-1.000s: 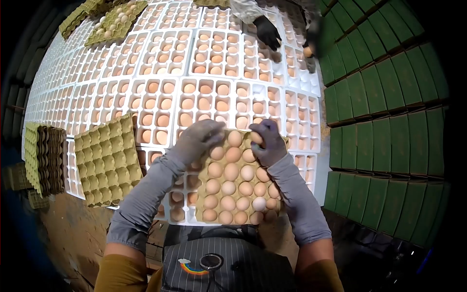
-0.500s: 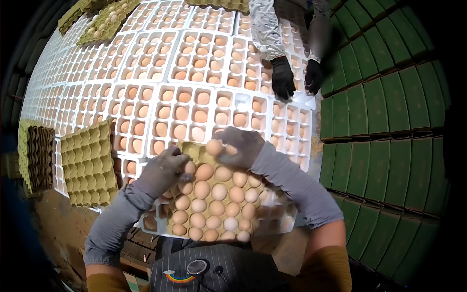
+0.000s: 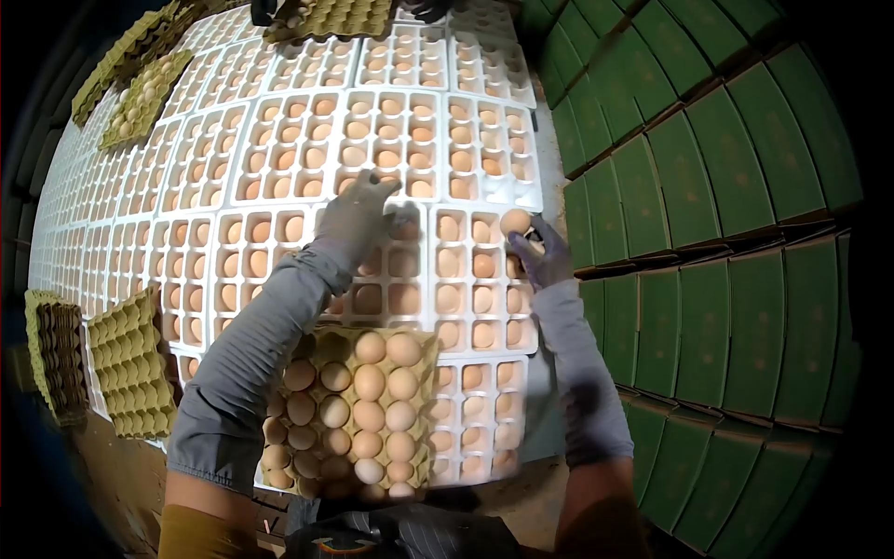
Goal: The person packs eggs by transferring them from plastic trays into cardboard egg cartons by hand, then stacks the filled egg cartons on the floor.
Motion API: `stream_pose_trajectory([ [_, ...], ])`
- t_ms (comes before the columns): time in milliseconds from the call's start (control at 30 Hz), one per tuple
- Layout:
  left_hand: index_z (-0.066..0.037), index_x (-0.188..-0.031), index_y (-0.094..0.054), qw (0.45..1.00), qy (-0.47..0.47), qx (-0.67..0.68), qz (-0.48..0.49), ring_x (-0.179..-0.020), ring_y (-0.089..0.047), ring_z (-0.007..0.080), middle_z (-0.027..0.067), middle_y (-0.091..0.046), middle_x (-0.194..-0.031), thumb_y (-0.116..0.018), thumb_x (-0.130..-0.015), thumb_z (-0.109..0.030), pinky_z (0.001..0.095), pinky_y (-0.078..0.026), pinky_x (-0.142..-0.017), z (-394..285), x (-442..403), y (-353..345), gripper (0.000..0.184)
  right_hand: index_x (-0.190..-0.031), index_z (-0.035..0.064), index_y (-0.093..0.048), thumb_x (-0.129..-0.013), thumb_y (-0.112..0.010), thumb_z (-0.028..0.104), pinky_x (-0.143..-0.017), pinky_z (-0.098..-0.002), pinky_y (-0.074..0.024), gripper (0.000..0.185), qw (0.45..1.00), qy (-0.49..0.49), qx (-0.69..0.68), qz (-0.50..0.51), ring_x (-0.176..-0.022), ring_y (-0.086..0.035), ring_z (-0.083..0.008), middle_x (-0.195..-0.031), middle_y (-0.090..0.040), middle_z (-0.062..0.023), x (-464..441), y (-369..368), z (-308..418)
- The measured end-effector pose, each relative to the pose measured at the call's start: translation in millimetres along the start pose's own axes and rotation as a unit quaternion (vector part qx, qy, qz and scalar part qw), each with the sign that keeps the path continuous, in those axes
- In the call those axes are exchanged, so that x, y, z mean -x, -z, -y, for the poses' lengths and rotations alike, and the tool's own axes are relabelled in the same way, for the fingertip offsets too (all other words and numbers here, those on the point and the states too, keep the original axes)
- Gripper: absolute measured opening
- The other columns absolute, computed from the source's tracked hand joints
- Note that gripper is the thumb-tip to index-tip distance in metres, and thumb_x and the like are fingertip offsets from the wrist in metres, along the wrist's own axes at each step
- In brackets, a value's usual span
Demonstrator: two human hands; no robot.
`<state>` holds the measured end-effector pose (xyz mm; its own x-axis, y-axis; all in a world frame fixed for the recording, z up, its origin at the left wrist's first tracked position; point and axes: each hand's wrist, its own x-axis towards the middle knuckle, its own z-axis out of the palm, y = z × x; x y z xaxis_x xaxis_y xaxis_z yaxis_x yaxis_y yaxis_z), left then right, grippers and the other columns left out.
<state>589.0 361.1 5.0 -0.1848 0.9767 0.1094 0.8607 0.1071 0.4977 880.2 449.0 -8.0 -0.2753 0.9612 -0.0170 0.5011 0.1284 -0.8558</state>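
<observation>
My right hand (image 3: 548, 253), in a grey glove, grips a brown egg (image 3: 515, 222) between thumb and fingers above the right edge of a white foam tray (image 3: 431, 279). A second pale shape shows behind its fingers, too covered to name. My left hand (image 3: 358, 216), also gloved, is over the cells of the neighbouring foam trays with its fingers curled; what lies under them is hidden. Closest to my body, a yellowish pulp egg carton (image 3: 430, 373) rests on the foam trays. Several rows of eggs (image 3: 370, 382) fill it, apart from bare cups at its far left corner.
Foam trays of eggs (image 3: 284, 149) cover the table. Pulp cartons are stacked (image 3: 58, 359) at the left, beside a tilted empty carton (image 3: 133, 368). Green boxes (image 3: 684, 326) form a wall on the right. A co-worker's black-gloved hand (image 3: 431, 9) is at the far edge, near another carton (image 3: 331, 20).
Both my hands have left the pulp carton and reached forward, the right carrying an egg to the right. My view has shifted. The co-worker's hands have moved to the far end.
</observation>
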Motion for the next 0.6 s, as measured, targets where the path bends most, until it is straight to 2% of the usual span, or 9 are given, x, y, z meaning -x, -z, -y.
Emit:
stream_pose_trajectory([
  [100,-0.008,-0.112,-0.069,0.965,-0.025,0.257,-0.037,-0.080,-0.064,0.0223,0.0108,-0.063,-0.096,-0.074,-0.088,-0.027,0.0355,-0.053,-0.076,-63.7,-48.4,-29.3,0.031,-0.124,0.0129,-0.064,-0.081,-0.076,0.039,-0.084,-0.0379,-0.0542,0.052,0.992,-0.012,0.124,-0.025,-0.099,-0.068,-0.0272,-0.111,-0.068,-0.0136,-54.4,13.6,-15.3],
  [133,-0.009,-0.114,-0.068,0.954,-0.050,0.290,-0.060,-0.082,-0.064,0.0220,0.0109,-0.063,-0.100,-0.073,-0.088,-0.027,0.0349,-0.053,-0.077,-79.0,-68.1,-50.7,0.032,-0.127,0.0149,-0.061,-0.082,-0.074,0.041,-0.087,-0.0399,-0.0539,0.053,0.964,-0.018,0.264,-0.029,-0.105,-0.066,-0.0296,-0.117,-0.066,-0.0141,-63.2,13.9,-5.0],
  [200,-0.012,-0.121,-0.066,0.960,-0.037,0.274,-0.053,-0.094,-0.064,0.0256,0.0121,-0.061,-0.113,-0.070,-0.090,-0.025,0.0345,-0.052,-0.083,-105.7,-101.7,-88.6,0.034,-0.131,0.0192,-0.055,-0.085,-0.070,0.043,-0.092,-0.0425,-0.0533,0.054,0.892,-0.016,0.452,0.010,-0.112,-0.064,-0.0320,-0.125,-0.060,-0.0131,-86.6,17.2,-4.5],
  [267,-0.013,-0.123,-0.064,0.989,-0.049,0.117,-0.070,-0.099,-0.063,0.0307,0.0134,-0.060,-0.118,-0.067,-0.091,-0.023,0.0369,-0.050,-0.089,-116.7,-115.0,-119.4,0.033,-0.128,0.0200,-0.057,-0.085,-0.070,0.041,-0.091,-0.0435,-0.0533,0.050,0.880,0.018,0.474,0.038,-0.109,-0.064,-0.0334,-0.124,-0.062,-0.0131,-98.4,16.6,-27.3],
  [300,-0.018,-0.126,-0.063,0.993,-0.053,0.099,-0.035,-0.116,-0.056,0.0291,0.0130,-0.060,-0.124,-0.059,-0.096,-0.031,0.0404,-0.037,-0.104,-112.9,-117.3,-128.6,0.033,-0.128,0.0200,-0.057,-0.085,-0.070,0.041,-0.091,-0.0435,-0.0533,0.050,0.880,0.017,0.472,0.041,-0.109,-0.064,-0.0334,-0.124,-0.062,-0.0131,-99.6,22.6,-30.2],
  [400,-0.017,-0.128,-0.063,0.974,-0.078,0.185,-0.106,-0.114,-0.058,0.0320,0.0140,-0.058,-0.129,-0.062,-0.094,-0.026,0.0410,-0.042,-0.101,-90.5,-104.2,-95.6,0.035,-0.128,0.0147,-0.056,-0.088,-0.068,0.037,-0.088,-0.0388,-0.0544,0.048,0.960,-0.023,0.267,0.081,-0.109,-0.065,-0.0292,-0.124,-0.060,-0.0114,-92.6,43.2,-31.4],
  [433,-0.016,-0.130,-0.062,0.963,-0.080,0.229,-0.121,-0.113,-0.059,0.0305,0.0130,-0.058,-0.129,-0.063,-0.094,-0.023,0.0394,-0.044,-0.099,-78.0,-88.8,-76.5,0.036,-0.127,0.0103,-0.055,-0.089,-0.066,0.033,-0.091,-0.0384,-0.0548,0.046,0.995,-0.077,0.015,0.059,-0.109,-0.064,-0.0285,-0.123,-0.059,-0.0115,-74.1,46.9,-34.5],
  [533,-0.013,-0.134,-0.059,0.953,0.014,0.284,-0.105,-0.111,-0.061,0.0216,0.0094,-0.062,-0.124,-0.064,-0.095,-0.013,0.0325,-0.050,-0.093,-38.4,1.5,4.0,0.039,-0.121,0.0003,-0.049,-0.092,-0.063,0.021,-0.101,-0.0427,-0.0535,0.039,0.849,-0.130,-0.501,0.103,-0.110,-0.061,-0.0283,-0.120,-0.054,-0.0138,-23.2,36.2,-37.4],
  [600,-0.008,-0.134,-0.058,0.950,0.098,0.276,-0.105,-0.113,-0.059,0.0146,0.0066,-0.063,-0.124,-0.061,-0.098,-0.012,0.0288,-0.048,-0.095,-3.3,75.0,50.4,0.037,-0.117,0.0006,-0.047,-0.090,-0.063,0.013,-0.107,-0.0505,-0.0493,0.034,0.851,-0.159,-0.482,0.138,-0.107,-0.061,-0.0316,-0.118,-0.055,-0.0167,23.9,25.6,13.1],
])
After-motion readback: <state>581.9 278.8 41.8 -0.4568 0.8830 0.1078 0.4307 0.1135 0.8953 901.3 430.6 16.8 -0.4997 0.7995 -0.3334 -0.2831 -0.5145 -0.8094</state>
